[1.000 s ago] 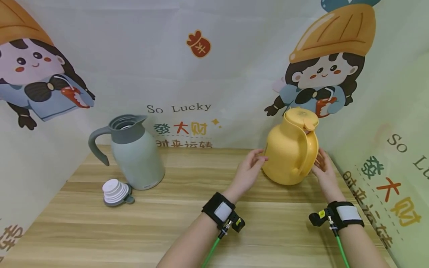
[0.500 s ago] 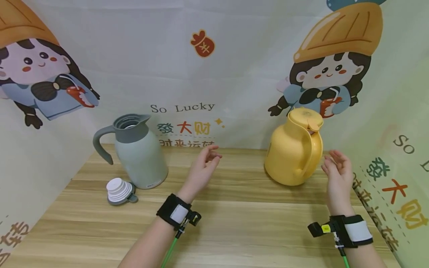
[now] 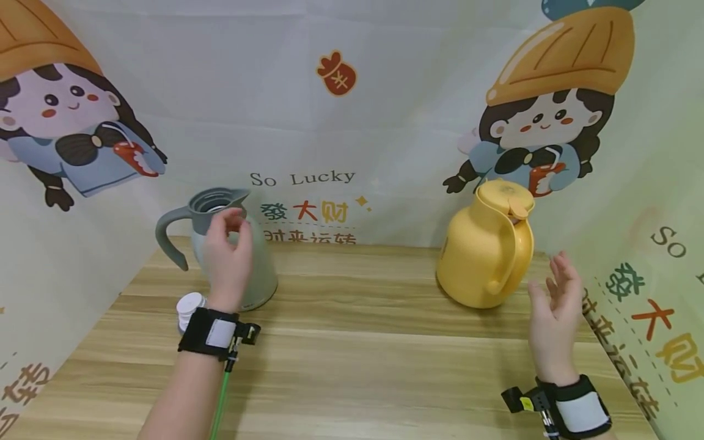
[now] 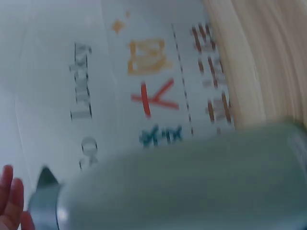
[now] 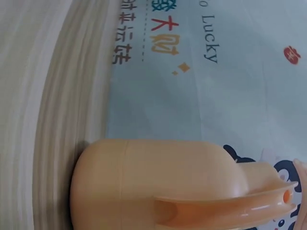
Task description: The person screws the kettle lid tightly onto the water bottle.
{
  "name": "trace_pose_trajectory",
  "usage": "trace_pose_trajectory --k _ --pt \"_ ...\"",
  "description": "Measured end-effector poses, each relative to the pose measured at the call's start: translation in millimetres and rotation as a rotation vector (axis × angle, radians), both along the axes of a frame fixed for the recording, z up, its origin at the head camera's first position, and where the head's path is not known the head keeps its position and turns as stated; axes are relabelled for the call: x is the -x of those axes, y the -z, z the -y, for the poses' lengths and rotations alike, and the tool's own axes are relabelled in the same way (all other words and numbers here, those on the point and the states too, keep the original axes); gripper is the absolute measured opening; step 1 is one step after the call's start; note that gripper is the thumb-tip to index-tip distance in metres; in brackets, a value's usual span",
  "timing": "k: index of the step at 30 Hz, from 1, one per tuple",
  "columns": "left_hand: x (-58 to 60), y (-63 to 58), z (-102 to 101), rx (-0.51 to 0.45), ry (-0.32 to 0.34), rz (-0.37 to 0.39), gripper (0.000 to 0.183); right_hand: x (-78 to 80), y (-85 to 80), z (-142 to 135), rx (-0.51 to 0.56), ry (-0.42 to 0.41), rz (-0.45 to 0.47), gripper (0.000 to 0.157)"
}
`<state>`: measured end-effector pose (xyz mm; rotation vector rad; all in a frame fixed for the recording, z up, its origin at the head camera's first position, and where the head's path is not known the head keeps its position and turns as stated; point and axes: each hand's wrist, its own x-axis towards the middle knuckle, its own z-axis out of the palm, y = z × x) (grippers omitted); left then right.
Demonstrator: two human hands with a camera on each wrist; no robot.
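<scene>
A grey-green thermos jug (image 3: pixel 263 272) with a dark grey collar and handle stands upright at the left, its mouth uncovered. My left hand (image 3: pixel 228 266) is raised in front of it, holding nothing, fingers relaxed. In the left wrist view, fingertips (image 4: pixel 14 199) show near the jug's spout end; whether they touch it I cannot tell. A yellow thermos jug (image 3: pixel 470 253) with its lid on stands at the right, its handle turned towards the front right. Just right of that jug, my right hand (image 3: pixel 555 324) is held apart from it, fingers loosely extended and holding nothing.
The white ribbed stopper (image 3: pixel 190 303) sits on the wood-grain table (image 3: pixel 357 366) in front of the green jug, partly hidden by the left wrist strap. A printed cloth (image 3: pixel 407 122) forms the back and side walls close behind both jugs.
Both hands have come away from the yellow jug. My left hand has swept left to the green jug; my right hand has drawn back slightly to the right. Both jugs stay standing.
</scene>
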<state>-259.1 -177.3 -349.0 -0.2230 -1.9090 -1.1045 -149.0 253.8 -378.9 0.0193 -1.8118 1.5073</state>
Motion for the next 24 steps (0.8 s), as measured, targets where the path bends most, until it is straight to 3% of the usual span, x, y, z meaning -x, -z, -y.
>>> trace_pose_trajectory --k 4,8,13,15,18,24 --pt "7.0 -7.5 34 0.016 -0.199 -0.030 0.021 -4.7 4.4 8 -0.122 0.011 -0.012 0.051" --pt "7.9 -12.0 59 -0.004 -0.306 0.091 0.030 -15.1 -3.5 28 -0.213 -0.013 -0.096 0.052" --pt "8.2 -14.1 79 -0.025 -0.273 0.268 0.041 -29.1 -18.7 59 -0.283 -0.086 -0.226 0.052" --pt "9.8 -13.8 84 -0.032 -0.245 0.306 0.042 -31.5 -20.0 68 -0.313 -0.116 -0.251 0.053" --pt "12.0 -12.8 89 -0.035 -0.218 0.339 0.042 -32.3 -17.0 80 -0.326 -0.173 -0.254 0.053" --pt "16.5 -5.8 99 -0.090 -0.191 0.430 0.047 -22.6 5.1 93 -0.318 -0.263 -0.188 0.059"
